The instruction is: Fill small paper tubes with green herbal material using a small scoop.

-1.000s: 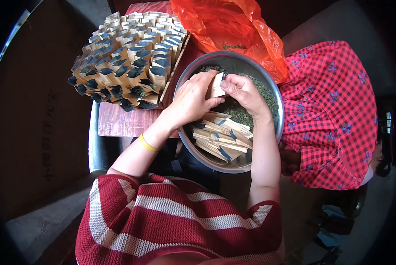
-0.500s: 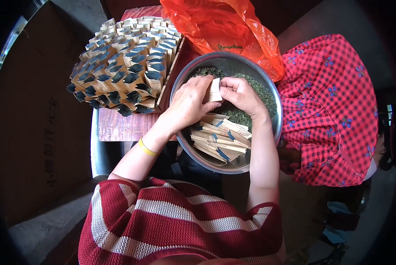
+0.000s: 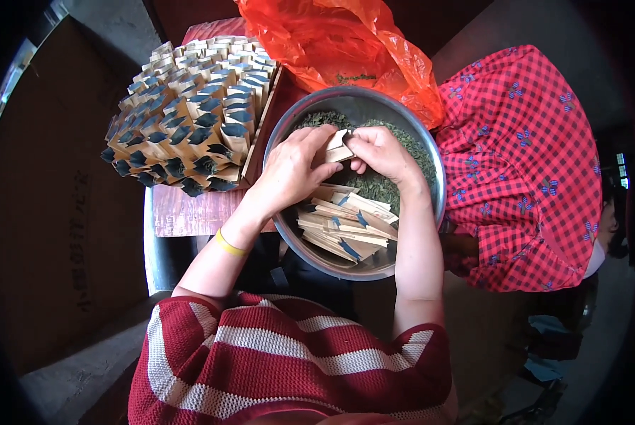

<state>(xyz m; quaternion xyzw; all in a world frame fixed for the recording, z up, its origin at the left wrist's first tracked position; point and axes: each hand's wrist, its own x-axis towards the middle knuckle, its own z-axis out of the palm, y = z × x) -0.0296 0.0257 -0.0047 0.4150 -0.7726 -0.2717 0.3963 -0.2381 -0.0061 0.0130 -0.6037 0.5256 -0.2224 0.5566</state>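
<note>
Over a steel basin (image 3: 439, 191), my left hand (image 3: 289, 168) grips a small tan paper packet (image 3: 337, 150) between thumb and fingers. The packet's mouth gapes a little on the right. There my right hand (image 3: 385, 152) closes on the packet's edge, thumb against bent fingers; its fingertips are partly hidden. Dried green leaves (image 3: 378, 185) cover the basin's bottom below both hands. A loose pile of flat, unfilled-looking paper packets (image 3: 342, 223), some with dark inner ends showing, lies on the leaves at the basin's near side.
At the left, a tray (image 3: 266, 134) carries rows of upright open packets (image 3: 190, 113) on a reddish table (image 3: 183, 216). Behind the basin spreads an orange plastic bag (image 3: 324, 42) with some leaves in it. A red checked cloth (image 3: 523, 163) bulges at the right; a large cardboard sheet (image 3: 41, 191) stands far left.
The packet has tilted and its mouth has spread, with my right fingers shifting at its edge. The whole view has moved slightly, so the surroundings sit a little further left.
</note>
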